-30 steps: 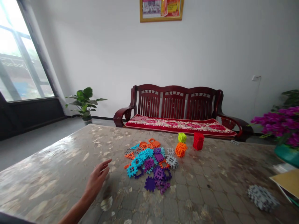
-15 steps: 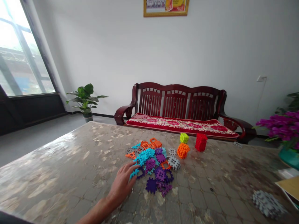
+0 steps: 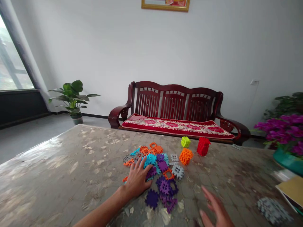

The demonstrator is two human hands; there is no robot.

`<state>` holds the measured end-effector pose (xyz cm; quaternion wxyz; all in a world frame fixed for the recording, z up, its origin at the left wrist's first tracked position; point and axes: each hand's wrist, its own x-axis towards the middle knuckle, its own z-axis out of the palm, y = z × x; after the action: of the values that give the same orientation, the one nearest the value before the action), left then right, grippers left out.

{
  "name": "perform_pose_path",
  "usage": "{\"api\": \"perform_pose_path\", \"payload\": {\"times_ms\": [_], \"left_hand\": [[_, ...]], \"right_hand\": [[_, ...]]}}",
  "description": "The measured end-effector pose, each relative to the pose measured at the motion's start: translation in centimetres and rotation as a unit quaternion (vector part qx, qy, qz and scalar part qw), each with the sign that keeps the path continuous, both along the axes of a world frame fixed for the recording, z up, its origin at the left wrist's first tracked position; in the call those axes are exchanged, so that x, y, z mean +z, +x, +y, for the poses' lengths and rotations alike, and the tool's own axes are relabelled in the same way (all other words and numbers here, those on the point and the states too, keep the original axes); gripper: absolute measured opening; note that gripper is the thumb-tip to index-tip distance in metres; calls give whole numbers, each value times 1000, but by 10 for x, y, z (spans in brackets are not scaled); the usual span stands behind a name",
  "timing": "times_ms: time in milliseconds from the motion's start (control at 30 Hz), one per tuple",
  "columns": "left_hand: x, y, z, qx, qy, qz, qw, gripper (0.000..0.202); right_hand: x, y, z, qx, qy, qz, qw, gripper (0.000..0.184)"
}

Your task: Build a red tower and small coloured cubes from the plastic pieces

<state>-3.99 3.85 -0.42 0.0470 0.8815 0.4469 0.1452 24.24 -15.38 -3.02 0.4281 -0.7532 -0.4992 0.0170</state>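
My left hand (image 3: pixel 138 178) lies over the left side of a loose heap of flat interlocking plastic tiles, its fingers spread. Its fingertips reach the light-blue tiles (image 3: pixel 151 160), and it partly hides a purple tile (image 3: pixel 151 172). Around the heap are orange tiles (image 3: pixel 156 148), a grey tile (image 3: pixel 178 171) and a dark purple square tile (image 3: pixel 151 199) nearest to me. To the right, my right hand (image 3: pixel 215 209) hovers above the table with fingers apart, slightly blurred and holding nothing visible.
Stacks of yellow-green tiles (image 3: pixel 185 142), orange tiles (image 3: pixel 186 156) and red tiles (image 3: pixel 203 146) stand behind the heap. A grey tile stack (image 3: pixel 274 210) lies at the right of the table (image 3: pixel 59 170), near a notebook (image 3: pixel 292 190) and a flower pot (image 3: pixel 287 160). Beyond stands a wooden bench (image 3: pixel 174 97).
My left hand has moved right and farther over the light-blue tiles, spreading its fingers. My right hand has come into view at the lower right. The camera has turned slightly right.
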Motion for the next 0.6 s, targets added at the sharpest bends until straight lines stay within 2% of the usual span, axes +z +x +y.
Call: {"api": "perform_pose_path", "payload": {"times_ms": [100, 200, 300, 400, 600], "left_hand": [[-2, -9, 13, -4, 17, -11, 1000, 43], [-4, -18, 27, 2, 2, -28, 1000, 33], [-8, -25, 40, 1, -20, -57, 998, 30], [-11, -28, 49, -2, -29, -108, 994, 37], [0, -19, 55, 2, -51, -268, 962, 28]], "right_hand": [[8, -14, 68, 87, -15, -77, 993, 69], [11, -22, 115, 112, -61, -123, 984, 77], [12, -23, 133, 141, -108, -138, 974, 72], [18, -24, 138, 151, -136, -133, 970, 60], [51, -49, 158, 166, -155, -91, 970, 47]]}}
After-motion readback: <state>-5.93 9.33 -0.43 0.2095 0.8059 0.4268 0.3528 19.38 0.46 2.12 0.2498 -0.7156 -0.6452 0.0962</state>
